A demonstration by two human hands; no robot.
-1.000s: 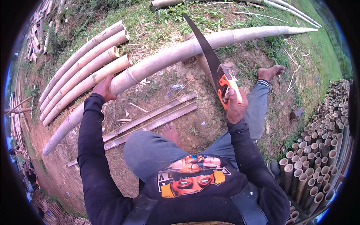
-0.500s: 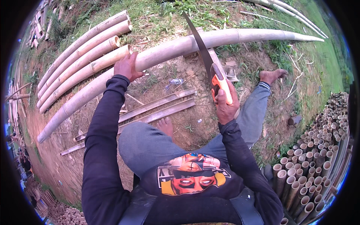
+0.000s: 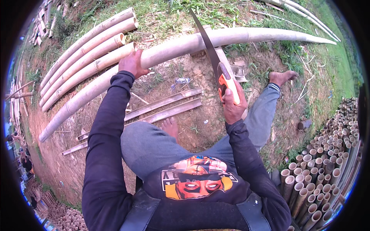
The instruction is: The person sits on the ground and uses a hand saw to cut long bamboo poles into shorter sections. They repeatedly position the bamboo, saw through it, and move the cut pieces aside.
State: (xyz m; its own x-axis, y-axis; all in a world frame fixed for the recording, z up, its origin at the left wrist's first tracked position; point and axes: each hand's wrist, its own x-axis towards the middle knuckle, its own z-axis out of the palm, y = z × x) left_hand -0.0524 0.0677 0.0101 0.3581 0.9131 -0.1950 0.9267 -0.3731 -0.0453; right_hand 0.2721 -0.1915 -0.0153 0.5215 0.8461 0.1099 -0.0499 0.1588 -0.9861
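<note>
A long, pale bamboo pole (image 3: 169, 54) stretches across in front of me, thick at the left and tapering in appearance to the far right. My left hand (image 3: 132, 64) is wrapped over it left of the middle. In my right hand (image 3: 234, 107) is a hand saw (image 3: 207, 38), gripped by its orange handle. The dark blade points away from me and lies across the pole, its tip past the far side. Beneath the pole by the blade is a wooden support (image 3: 223, 58), partly hidden. Whether the teeth have cut in cannot be made out.
Several cut bamboo poles (image 3: 90, 46) lie side by side at the far left. Two split bamboo strips (image 3: 165, 103) rest on the dirt near my left foot (image 3: 170, 127). Many upright bamboo pieces (image 3: 308, 184) are packed together at the right. My right foot (image 3: 283, 78) is stretched out.
The saw still crosses the pole at about the same place, with only a slight shift of the blade. My left hand keeps its hold; the whole view has moved a little.
</note>
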